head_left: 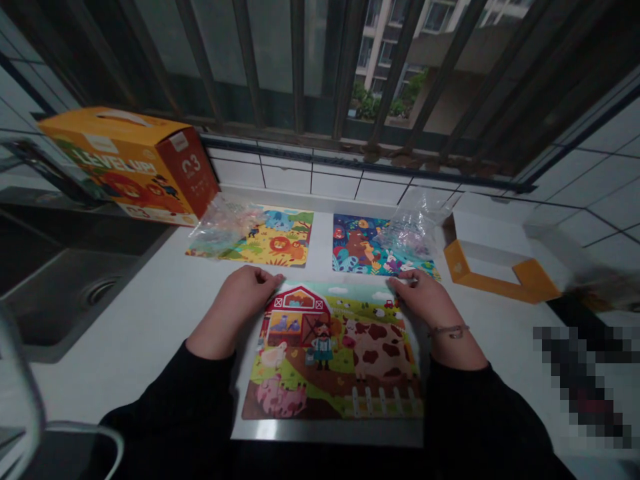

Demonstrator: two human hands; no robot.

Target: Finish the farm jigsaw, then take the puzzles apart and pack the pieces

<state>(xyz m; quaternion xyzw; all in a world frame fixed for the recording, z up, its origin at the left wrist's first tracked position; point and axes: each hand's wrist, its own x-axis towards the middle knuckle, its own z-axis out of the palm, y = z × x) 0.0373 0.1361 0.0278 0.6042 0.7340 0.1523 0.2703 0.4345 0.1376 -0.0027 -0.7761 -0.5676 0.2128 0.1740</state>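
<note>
A farm picture board (pixel 335 347) lies flat in front of me, showing a red barn, a farmer, a spotted cow and a pig; it looks like a jigsaw puzzle. My left hand (pixel 249 292) pinches its far left corner with thumb and fingers. At the far right corner my right hand (pixel 424 299), with a bracelet on the wrist, pinches it the same way. Just beyond lie a yellow lion picture board (pixel 287 243) on the left and a dark blue animal picture board (pixel 357 250) on the right.
Clear plastic bags with pieces, one left (pixel 227 227) and one right (pixel 413 230), lie over those boards. An orange "LEVEL UP!" box (pixel 135 167) stands beside the sink (pixel 100 267). An opened orange-and-white carton (pixel 500 280) sits at right. A barred window rises behind the counter (pixel 195 293).
</note>
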